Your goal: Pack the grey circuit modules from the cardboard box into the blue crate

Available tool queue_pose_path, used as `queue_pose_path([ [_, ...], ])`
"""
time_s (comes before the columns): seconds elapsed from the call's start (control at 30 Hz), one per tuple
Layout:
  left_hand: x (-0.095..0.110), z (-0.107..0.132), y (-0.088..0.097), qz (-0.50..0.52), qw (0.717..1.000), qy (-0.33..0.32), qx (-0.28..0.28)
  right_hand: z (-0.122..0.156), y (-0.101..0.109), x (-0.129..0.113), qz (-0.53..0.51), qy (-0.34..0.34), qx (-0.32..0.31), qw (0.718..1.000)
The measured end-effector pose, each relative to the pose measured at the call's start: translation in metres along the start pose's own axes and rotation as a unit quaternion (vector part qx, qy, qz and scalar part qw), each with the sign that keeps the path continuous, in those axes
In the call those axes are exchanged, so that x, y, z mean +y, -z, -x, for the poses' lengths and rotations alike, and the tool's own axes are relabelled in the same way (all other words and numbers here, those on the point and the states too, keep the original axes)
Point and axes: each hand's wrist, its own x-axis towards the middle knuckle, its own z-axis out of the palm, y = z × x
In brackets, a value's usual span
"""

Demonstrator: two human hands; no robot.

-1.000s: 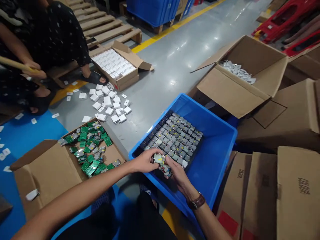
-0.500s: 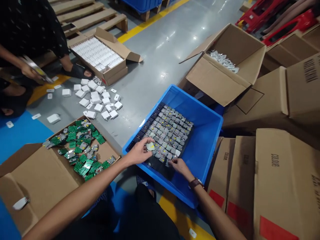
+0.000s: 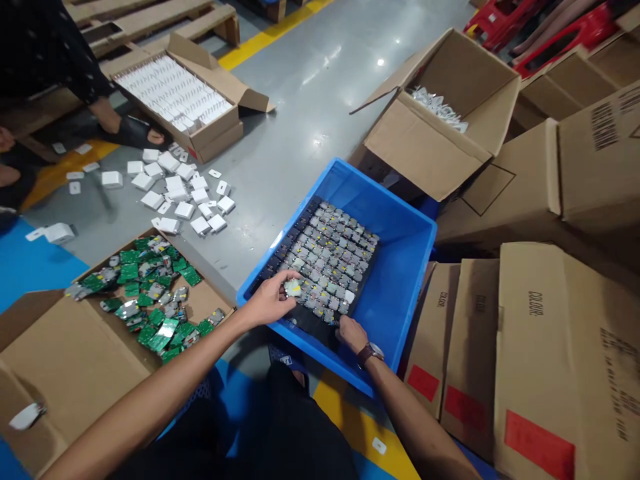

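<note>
My left hand (image 3: 266, 300) pinches a small circuit board (image 3: 293, 287) with a yellow part, held above the near left corner of a black tray (image 3: 313, 325). That tray lies inside a blue plastic bin (image 3: 407, 280) and carries rows of similar grey boards (image 3: 333, 250). My right hand (image 3: 353, 333) is down at the tray's near right corner, its fingers curled together by the end of the nearest row. Whatever those fingers grip is hidden by the hand.
On my left, an open carton (image 3: 213, 290) contains loose green circuit boards (image 3: 163, 333). White charger housings (image 3: 175, 190) are scattered on the floor near a box of white pieces (image 3: 173, 93). Cartons (image 3: 540, 347) line my right. A co-worker's foot (image 3: 137, 132) is at the far left.
The view has shifted slightly, moving the scene left and up. My right hand has turned at the tray corner; my left still holds the board. The co-worker's hand with a white item has moved away.
</note>
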Motion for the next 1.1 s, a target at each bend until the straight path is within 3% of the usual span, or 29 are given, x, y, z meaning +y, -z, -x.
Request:
queue_pose_path([
  [0.23, 0.011, 0.003, 0.003, -0.070, 0.998, -0.008, 0.005, 0.010, 0.008, -0.008, 0.051, 0.006, -0.011, 0.999],
  [0.37, 0.014, 0.003, 0.003, -0.082, 0.997, -0.006, 0.009, 0.018, 0.008, -0.008, 0.085, -0.002, 0.033, 0.996],
  [0.47, 0.014, 0.004, 0.003, -0.086, 0.996, -0.006, 0.008, 0.021, 0.007, -0.007, 0.094, 0.026, 0.016, 0.995],
  [0.57, 0.014, 0.004, 0.003, -0.088, 0.996, -0.010, 0.006, 0.020, 0.007, -0.008, 0.104, 0.042, -0.005, 0.994],
  [0.77, 0.013, 0.004, 0.004, -0.105, 0.994, -0.023, 0.005, 0.007, 0.006, -0.016, 0.129, 0.026, 0.014, 0.991],
  [1.1, 0.010, 0.005, 0.003, -0.122, 0.991, -0.047, 0.004, 0.003, 0.004, -0.009, 0.166, 0.039, 0.026, 0.985],
])
